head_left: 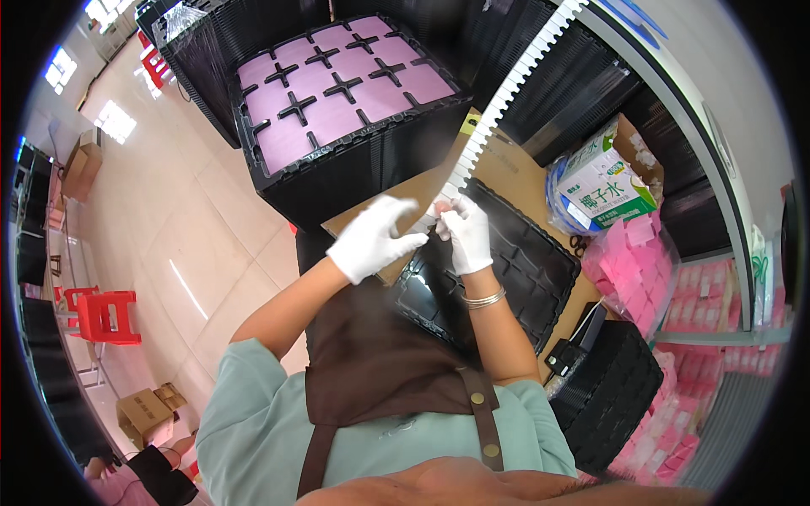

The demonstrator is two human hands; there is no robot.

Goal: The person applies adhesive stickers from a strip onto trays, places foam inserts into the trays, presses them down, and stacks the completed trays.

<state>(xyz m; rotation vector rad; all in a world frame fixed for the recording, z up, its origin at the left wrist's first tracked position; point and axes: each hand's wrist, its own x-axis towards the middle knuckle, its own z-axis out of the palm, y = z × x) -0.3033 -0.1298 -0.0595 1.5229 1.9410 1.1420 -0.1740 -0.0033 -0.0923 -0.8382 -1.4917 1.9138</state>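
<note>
A long white strip with notched edges (515, 80) slants down from the upper right to my hands. Its near end lies at the fingers of my white-gloved right hand (467, 236), which are closed on it in a pinch. My left hand (377, 239), also gloved in white, is to the left with thumb and fingers apart and nothing visible in them. Below the hands lies a black plastic tray (523, 270) with moulded cells, on brown cardboard (515, 160). What the right fingertips cover is too small to make out.
Beyond my hands stands a black tray stack (354, 156), its top lined in pink with black cross-shaped dividers. At right are a white-and-green carton (612, 181), a bag of pink pieces (633, 270) and a black crate (607, 396). Red stools (110, 318) stand on the tiled floor at left.
</note>
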